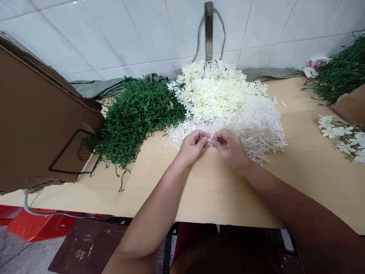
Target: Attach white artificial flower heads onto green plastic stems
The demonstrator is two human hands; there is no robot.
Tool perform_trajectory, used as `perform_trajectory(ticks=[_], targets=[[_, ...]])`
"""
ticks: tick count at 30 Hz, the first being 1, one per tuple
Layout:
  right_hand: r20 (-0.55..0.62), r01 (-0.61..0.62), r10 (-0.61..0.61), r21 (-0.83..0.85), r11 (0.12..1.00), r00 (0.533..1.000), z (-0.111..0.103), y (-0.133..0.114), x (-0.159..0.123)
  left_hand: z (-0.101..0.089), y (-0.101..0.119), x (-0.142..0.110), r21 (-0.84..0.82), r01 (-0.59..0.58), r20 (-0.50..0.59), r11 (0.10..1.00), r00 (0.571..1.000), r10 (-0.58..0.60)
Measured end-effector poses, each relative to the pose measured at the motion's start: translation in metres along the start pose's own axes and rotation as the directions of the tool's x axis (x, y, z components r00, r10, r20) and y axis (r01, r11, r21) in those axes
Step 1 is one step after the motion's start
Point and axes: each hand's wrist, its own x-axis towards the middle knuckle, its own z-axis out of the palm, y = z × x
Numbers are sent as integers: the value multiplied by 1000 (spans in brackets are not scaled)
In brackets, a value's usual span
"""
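Note:
My left hand and my right hand meet over the front of the pile, thumbs and forefingers pinched together. Between their fingertips is a small white piece, too small to make out fully. Just behind them spreads a heap of thin white plastic sprigs. White artificial flowers are piled on the back of that heap. To the left of my hands lies a mound of green artificial stems. Both hands are closed at the fingertips.
A cardboard box stands at the left, with a black wire frame by it. At the right lie finished-looking white flower sprays and more green stems. A metal bar rises before the tiled wall. A red stool is below the table.

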Motion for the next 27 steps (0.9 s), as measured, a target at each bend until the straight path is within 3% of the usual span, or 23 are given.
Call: perform_trajectory(ticks=[2,5,10,21,27], targets=[[28,-161,159,194,968,987,-3,-1,3,0,3,0,-20,47,-3,999,999,-47],[97,-356,350,436,827,932,-7,-3,8,2,5,0,-28,93,-11,995,996,-93],[186,-464,451,600,651,873,-11,-7,11,4,5,-2,-25,41,-11,999,999,-41],[132,-373,361,530,761,923,-6,-12,8,4,-2,-2,15,-22,-16,1000,1000,22],[144,-385,369,538,750,918,-6,-14,8,6,-1,-4,16,-17,-2,1000,1000,17]])
